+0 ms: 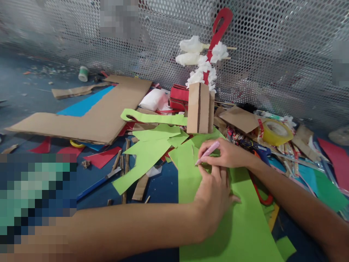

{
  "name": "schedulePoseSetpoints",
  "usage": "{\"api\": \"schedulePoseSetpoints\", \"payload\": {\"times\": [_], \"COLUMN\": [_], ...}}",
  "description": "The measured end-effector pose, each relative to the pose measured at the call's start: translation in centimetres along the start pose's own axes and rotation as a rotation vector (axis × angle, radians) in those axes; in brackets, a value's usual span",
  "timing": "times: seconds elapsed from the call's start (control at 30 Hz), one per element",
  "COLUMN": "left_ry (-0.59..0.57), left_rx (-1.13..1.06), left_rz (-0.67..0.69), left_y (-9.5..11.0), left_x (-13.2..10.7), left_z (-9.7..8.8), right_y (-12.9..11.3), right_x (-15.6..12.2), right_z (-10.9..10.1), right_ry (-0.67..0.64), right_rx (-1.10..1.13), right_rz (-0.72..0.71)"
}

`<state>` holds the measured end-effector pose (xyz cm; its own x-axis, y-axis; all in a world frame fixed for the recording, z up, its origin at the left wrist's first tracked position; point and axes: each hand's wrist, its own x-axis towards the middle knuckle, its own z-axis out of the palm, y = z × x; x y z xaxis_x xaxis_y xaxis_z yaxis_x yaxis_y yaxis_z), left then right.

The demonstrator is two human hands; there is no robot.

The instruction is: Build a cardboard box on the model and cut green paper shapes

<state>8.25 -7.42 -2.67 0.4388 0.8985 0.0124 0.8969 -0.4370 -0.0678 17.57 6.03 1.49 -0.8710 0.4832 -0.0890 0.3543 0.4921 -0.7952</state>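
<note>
A pink pen is gripped in my right hand, its tip touching a large light-green sheet. My left hand presses on the sheet just below the pen tip, fingers extended and partly hidden by the right hand. Loose light-green scraps lie left of the sheet. Directly behind my hands stands an upright brown cardboard block. From it rises a red strip with a looped top, bearing white petal-like pieces and thin sticks.
Left lie an angled cardboard piece, a blue cutter and red scraps. At right are a yellow tape roll, a blue glue gun and red-handled scissors. A perforated metal panel stands behind.
</note>
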Motion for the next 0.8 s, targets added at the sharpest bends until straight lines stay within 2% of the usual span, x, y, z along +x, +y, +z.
{"api": "schedulePoseSetpoints", "payload": {"times": [0.2,0.3,0.43,0.5,0.6,0.67,0.73,0.8], "left_ry": [-0.044,-0.039,-0.053,-0.095,-0.107,-0.150,-0.138,-0.100], "left_rx": [0.065,0.085,0.062,0.060,0.017,-0.020,-0.044,-0.135], "left_rz": [0.020,0.014,0.022,0.048,0.132,0.290,0.444,0.506], "left_y": [0.0,0.0,-0.2,-0.8,-3.0,-5.3,-7.7,-9.9], "left_x": [-0.1,0.0,0.3,0.4,0.7,1.2,1.9,2.9], "left_z": [0.0,-0.1,-0.6,-1.2,-2.3,-2.9,-3.3,-3.5], "right_y": [0.3,0.1,-0.7,-1.3,-1.8,-1.9,-1.6,-1.2], "right_x": [-0.1,-0.3,-1.0,-1.8,-3.5,-4.6,-5.4,-5.5], "right_z": [0.1,-0.3,-2.1,-3.7,-6.5,-8.0,-9.0,-9.2], "right_ry": [-0.032,0.000,0.095,0.091,0.112,0.100,0.030,-0.083], "right_rx": [-0.007,0.020,-0.046,-0.128,-0.267,-0.332,-0.321,-0.265], "right_rz": [-0.046,-0.035,-0.013,-0.006,0.039,0.076,0.077,0.063]}}
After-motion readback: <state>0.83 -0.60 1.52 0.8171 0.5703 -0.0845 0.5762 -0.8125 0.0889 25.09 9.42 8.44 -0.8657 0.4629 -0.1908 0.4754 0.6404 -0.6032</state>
